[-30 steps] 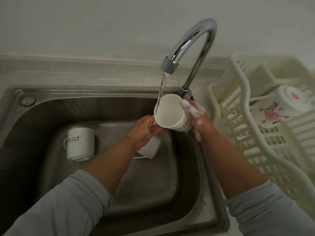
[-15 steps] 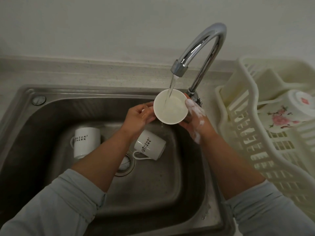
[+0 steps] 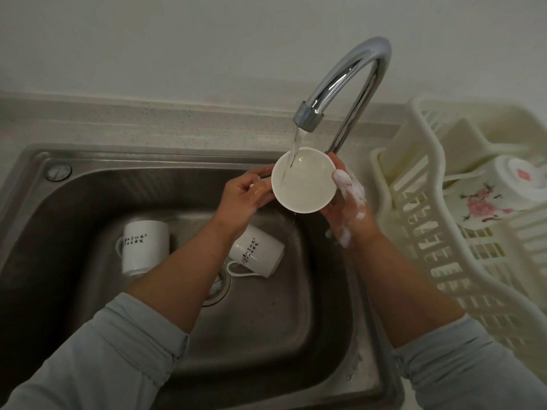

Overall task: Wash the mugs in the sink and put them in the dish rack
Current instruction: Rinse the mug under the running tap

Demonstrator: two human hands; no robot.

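Two light grey sleeves [image 3: 97, 359] are nearest, pushed up on the forearms. Under the fingers lies the steel sink [image 3: 281, 344]. Its drain [image 3: 217, 288] is partly hidden by the left forearm.

Two white mugs with dark lettering are on the sink floor. The tipped mug [image 3: 257, 251] lies on its side just below the fingers of the left hand [image 3: 245, 196], with its handle next to the drain. The second mug [image 3: 145, 247] is well to the left of the fingers, and I cannot tell if it stands or lies.

Higher up, both hands grip the held mug [image 3: 305, 184] between them. The left fingers [image 3: 259, 173] are curled on its left side. The right hand [image 3: 349, 202] is covered with white foam, and its fingers [image 3: 340, 176] are curled around the right side. The mug is upright with its mouth open to the top, and there is water inside.

A stream of water [image 3: 293, 155] falls into it from the spout of the chrome faucet [image 3: 349, 84], just above the fingers. The faucet pipe rises behind the right fingers.

To the right of the right fingers, a cream plastic dish rack [image 3: 444, 261] stands on the bench [image 3: 148, 125]. A flowered mug [image 3: 488, 196] lies tilted in the rack, with its base showing. The speckled bench runs behind the sink, and beyond it is a pale wall [image 3: 177, 39].
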